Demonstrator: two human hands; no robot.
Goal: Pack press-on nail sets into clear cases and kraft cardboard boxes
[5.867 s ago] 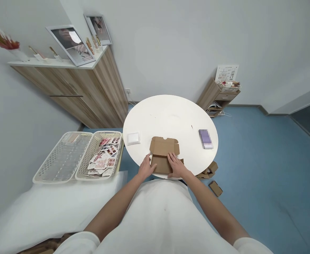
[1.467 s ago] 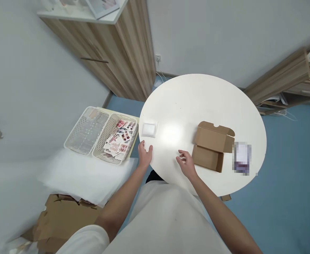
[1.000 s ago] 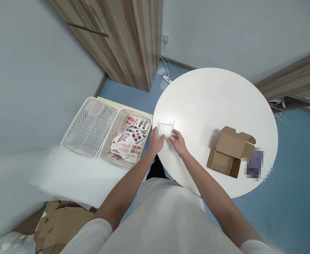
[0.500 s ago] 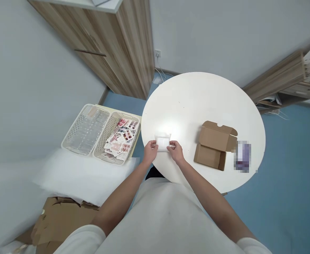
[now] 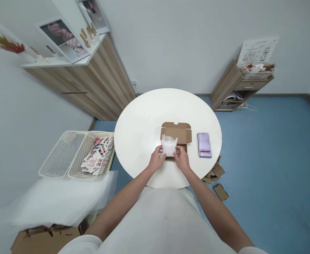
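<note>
At the centre of the frame, a white packet (image 5: 169, 147) is held between the left hand (image 5: 156, 158) and the right hand (image 5: 182, 159), one at each side edge, the fingers bent in upon it. This two-sided hold presumably keeps the soft-looking wrapping level and leaves its ruffled upper edge free. The packet overlaps the lower part of an open carton (image 5: 180, 134); whether the two touch cannot be told. The carton's flapped lid leans back, away from the body, which probably keeps its mouth accessible from the near side.

Containers: inside the carton, brown board shows to the right of the packet; the rest is hidden. At the left of the frame, two perforated baskets stand side by side: the outer basket (image 5: 53, 175) has clear contents, hard to distinguish, and the inner basket (image 5: 81, 176) a loose heap of printed cards (image 5: 93, 160). At upper right, a white tray (image 5: 258, 75) bears mixed small items.
</note>
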